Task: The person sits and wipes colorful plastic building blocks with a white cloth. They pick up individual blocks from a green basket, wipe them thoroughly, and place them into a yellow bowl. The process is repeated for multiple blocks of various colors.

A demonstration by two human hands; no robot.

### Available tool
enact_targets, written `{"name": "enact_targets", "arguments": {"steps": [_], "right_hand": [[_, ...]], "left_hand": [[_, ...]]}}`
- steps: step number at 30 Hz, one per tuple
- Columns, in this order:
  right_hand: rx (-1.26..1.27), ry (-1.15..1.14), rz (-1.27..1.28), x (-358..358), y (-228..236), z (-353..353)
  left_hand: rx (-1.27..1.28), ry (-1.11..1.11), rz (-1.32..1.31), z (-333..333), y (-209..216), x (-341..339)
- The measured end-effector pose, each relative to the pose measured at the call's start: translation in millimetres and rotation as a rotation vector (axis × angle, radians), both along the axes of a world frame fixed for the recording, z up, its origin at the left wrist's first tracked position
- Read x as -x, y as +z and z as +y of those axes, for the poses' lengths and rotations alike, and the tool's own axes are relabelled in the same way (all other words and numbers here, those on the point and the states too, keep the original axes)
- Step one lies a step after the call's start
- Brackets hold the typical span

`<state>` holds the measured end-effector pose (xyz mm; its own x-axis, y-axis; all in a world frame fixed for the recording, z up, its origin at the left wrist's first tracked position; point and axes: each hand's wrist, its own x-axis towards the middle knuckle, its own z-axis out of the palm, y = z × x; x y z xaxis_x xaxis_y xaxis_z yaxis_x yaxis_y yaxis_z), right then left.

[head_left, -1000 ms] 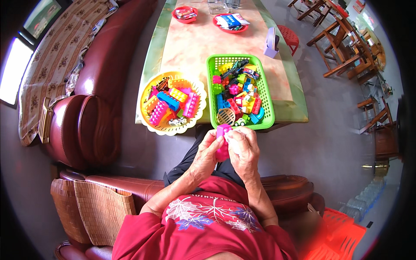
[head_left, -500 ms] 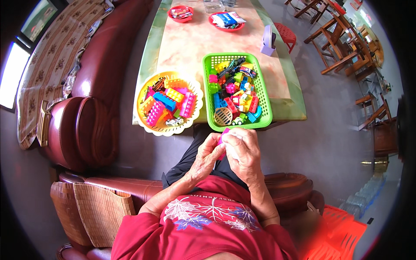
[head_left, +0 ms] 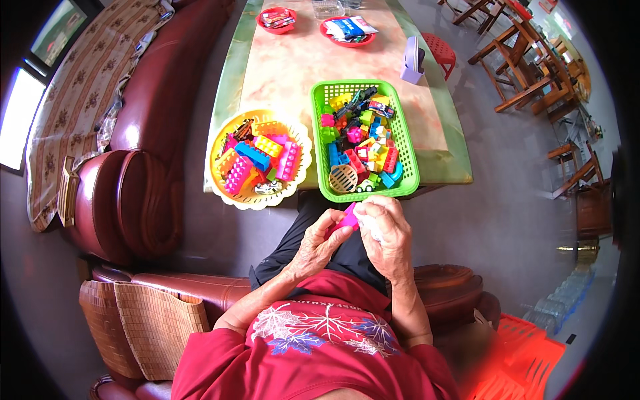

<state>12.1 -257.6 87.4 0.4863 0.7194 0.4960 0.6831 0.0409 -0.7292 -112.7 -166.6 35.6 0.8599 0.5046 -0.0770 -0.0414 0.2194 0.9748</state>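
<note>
Between the thumb and fingers of my left hand (head_left: 319,241) is a pink toy block (head_left: 347,219), held above my lap. My right hand (head_left: 388,241) closes on a crumpled white cloth or tissue (head_left: 371,229), pressed against the block's right end. Just beyond my hands, a green plastic basket (head_left: 410,160) at the table edge holds mixed toy blocks and small toy vehicles. To its left, a yellow scalloped basket (head_left: 220,137) contains larger pink, blue, yellow and orange blocks and a small white toy car (head_left: 269,188).
Both baskets stand on the near end of a marbled table (head_left: 287,73). Farther back are two red bowls (head_left: 276,29) with packets and a lilac holder (head_left: 412,63). A dark red leather sofa (head_left: 150,93) runs along the left; a red-orange plastic crate (head_left: 517,360) is at my lower right.
My right hand has shifted slightly to the right with the white cloth, uncovering more of the pink block. The block has tilted in my left hand. The baskets have stayed put.
</note>
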Motion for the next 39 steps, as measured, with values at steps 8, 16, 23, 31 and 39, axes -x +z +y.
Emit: {"name": "enact_targets", "arguments": {"steps": [8, 16, 23, 31, 39], "right_hand": [[-0.053, -0.177, 0.257, -24, -8, -11], [-0.108, -0.053, 0.063, 5, -10, 4], [-0.041, -0.107, -0.036, 6, -26, 13], [0.007, -0.137, -0.194, 19, -37, 15], [0.135, 0.059, -0.293, 43, -27, -9]], "left_hand": [[0.110, -0.085, -0.100, -1, 7, 3], [-0.332, 0.213, -0.024, -3, -22, -8], [0.177, 0.073, 0.045, -2, 2, -3], [0.565, 0.110, 0.057, -7, -3, -5], [0.686, 0.321, 0.114, -6, -17, -7]]}}
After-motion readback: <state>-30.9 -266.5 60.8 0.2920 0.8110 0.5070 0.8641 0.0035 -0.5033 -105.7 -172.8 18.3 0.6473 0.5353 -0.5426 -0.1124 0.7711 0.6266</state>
